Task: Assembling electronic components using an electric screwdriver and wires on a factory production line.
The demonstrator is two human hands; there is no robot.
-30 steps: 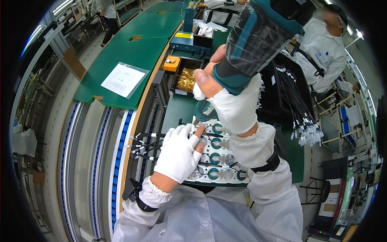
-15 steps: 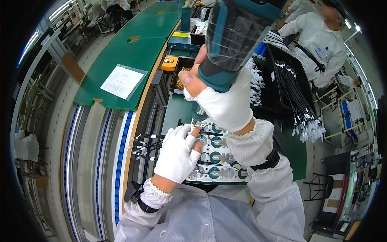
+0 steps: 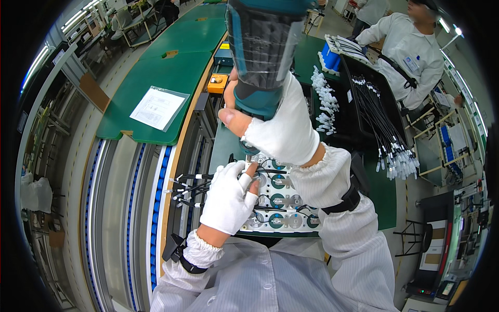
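Observation:
A teal and black cordless power driver [image 3: 265, 57] stands upright in my right hand [image 3: 283, 122], whose gloved fingers wrap round it below its thick body. Its lower end is over the top left part of a white panel [image 3: 266, 190] with rows of round, green-ringed parts and clear pieces. My left hand [image 3: 226, 200], in a white glove with bare thumb and fingertip, rests on the panel's left edge, thumb and index finger apart, close under the driver. Black cables [image 3: 189, 183] with white ends stick out left of that hand. The exact contact under its fingers is hidden.
Right of the panel stands a black bin [image 3: 371, 78] with black cables hanging over its edge, beside white connectors [image 3: 325, 101]. A yellow box [image 3: 217, 83] lies behind. Left are a paper sheet [image 3: 157, 108] on a green table and roller tracks [image 3: 156, 208]. A person [image 3: 405, 52] stands far right.
My right hand and the driver have shifted left, and the driver stands more upright. My left hand has stayed in nearly the same place on the panel.

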